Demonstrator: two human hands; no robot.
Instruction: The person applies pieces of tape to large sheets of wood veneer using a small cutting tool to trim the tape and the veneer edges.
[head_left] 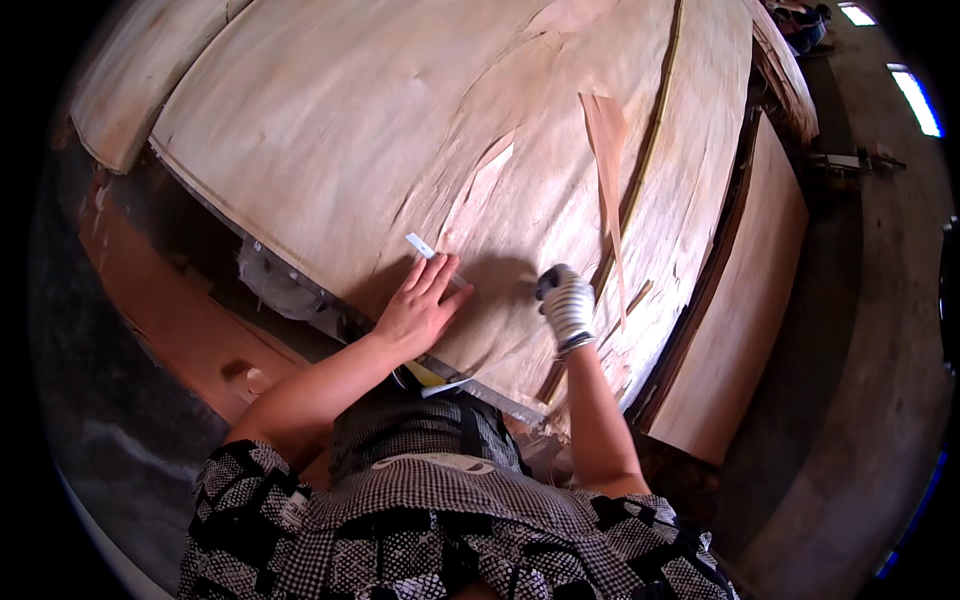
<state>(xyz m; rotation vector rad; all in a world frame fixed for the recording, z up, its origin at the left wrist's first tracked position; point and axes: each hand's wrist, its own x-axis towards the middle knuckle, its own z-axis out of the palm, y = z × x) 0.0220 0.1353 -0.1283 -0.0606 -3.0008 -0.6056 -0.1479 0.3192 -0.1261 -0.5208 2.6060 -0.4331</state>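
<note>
In the head view, the wood sheet lies under both hands. The left hand rests flat on it, fingertips at a white strip; the gloved right hand is curled, on what I cannot tell. The sheet looks light and easily split, best held at its left edge. Its grain points away, leaning right; its long axis is unclear.

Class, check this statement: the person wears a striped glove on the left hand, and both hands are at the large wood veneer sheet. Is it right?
Not quite. The head view shows the striped glove on the right hand; the left hand is bare. Both hands are at the large wood veneer sheet.
</note>
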